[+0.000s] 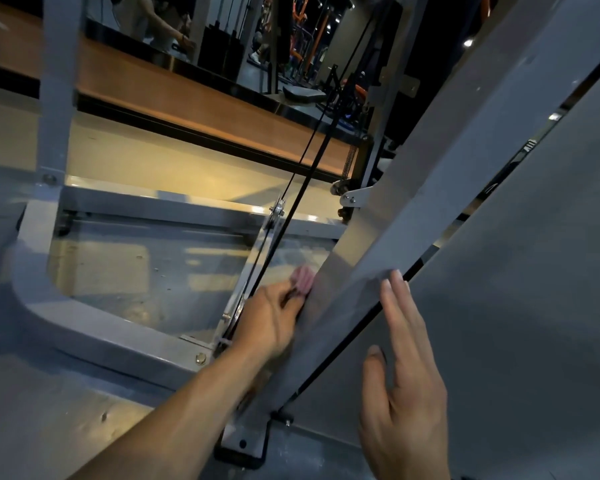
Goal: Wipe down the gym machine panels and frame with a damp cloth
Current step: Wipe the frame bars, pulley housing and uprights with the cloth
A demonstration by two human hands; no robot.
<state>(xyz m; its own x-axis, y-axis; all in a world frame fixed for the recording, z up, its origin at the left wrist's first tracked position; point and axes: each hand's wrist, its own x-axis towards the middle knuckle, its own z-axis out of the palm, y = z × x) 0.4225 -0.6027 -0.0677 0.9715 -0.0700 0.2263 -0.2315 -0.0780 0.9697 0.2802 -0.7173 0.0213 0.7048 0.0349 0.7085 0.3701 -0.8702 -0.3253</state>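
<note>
A grey gym machine fills the view, with a slanted frame beam (388, 216) running from lower middle to upper right and a broad grey panel (520, 271) to its right. My left hand (271, 317) is closed around a pink cloth (303, 278) and presses it against the left face of the beam, low down. My right hand (402, 372) lies flat with its fingers spread on the panel, its fingertips at the beam's edge.
Two black cables (291, 209) run down past a pulley bracket (278, 209) just left of my left hand. The machine's grey base frame (94, 323) curves around the floor at lower left. A wall mirror (257, 46) and wooden ledge (201, 105) lie behind.
</note>
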